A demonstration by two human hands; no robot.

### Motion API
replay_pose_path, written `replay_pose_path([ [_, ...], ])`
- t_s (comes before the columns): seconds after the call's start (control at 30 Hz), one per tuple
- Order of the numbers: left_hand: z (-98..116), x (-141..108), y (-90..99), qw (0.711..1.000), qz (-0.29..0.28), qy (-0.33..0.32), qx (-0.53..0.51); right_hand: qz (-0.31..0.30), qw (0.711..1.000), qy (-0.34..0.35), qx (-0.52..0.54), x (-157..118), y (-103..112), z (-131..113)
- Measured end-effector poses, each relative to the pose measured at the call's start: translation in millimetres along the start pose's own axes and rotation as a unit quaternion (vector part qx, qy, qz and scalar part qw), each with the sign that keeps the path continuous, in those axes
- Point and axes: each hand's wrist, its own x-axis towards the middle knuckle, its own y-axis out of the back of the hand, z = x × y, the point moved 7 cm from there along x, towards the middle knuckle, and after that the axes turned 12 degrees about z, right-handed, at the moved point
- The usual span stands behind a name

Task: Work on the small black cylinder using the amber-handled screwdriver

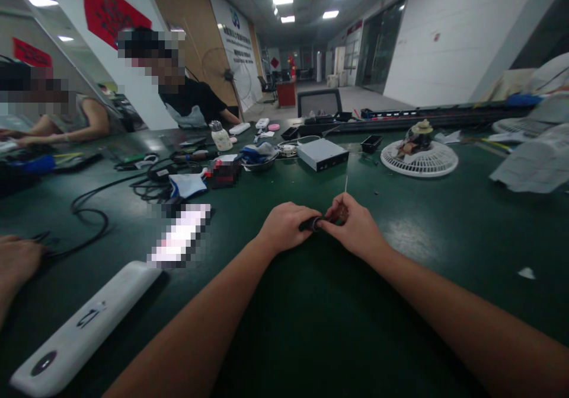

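Over the dark green table [284,338], my left hand [287,227] is closed on a small dark cylindrical part [313,223]. Fingertips of my right hand [353,226] touch the right end of that part, near a pale ring on it. A small brownish piece [341,213] shows between my right fingers. From the top of my right hand a thin light rod [346,184] sticks up. Whether the brownish piece and the rod belong together is hidden by the fingers.
White long device [89,327] and blurred bright phone [182,238] at left; another person's hand [20,264] near black cables [95,211]. Behind are a grey box [322,153], a white fan grille [420,159] and a red-black item [223,171]. Two people sit at left.
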Motion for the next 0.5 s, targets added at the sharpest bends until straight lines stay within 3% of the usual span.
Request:
replay_pose_path([
  [0.13,4,0,0.0,1.000,-0.005,-0.016,-0.009,-0.022,0.999,0.012,-0.034,-2,-4,0],
  [0.33,-1,2,0.5,0.999,0.011,0.024,0.035,-0.012,0.998,0.031,-0.057,0,-3,-5],
  [0.5,-12,2,-0.9,0.994,0.002,0.088,0.066,0.023,0.998,-0.001,0.054,2,4,0],
])
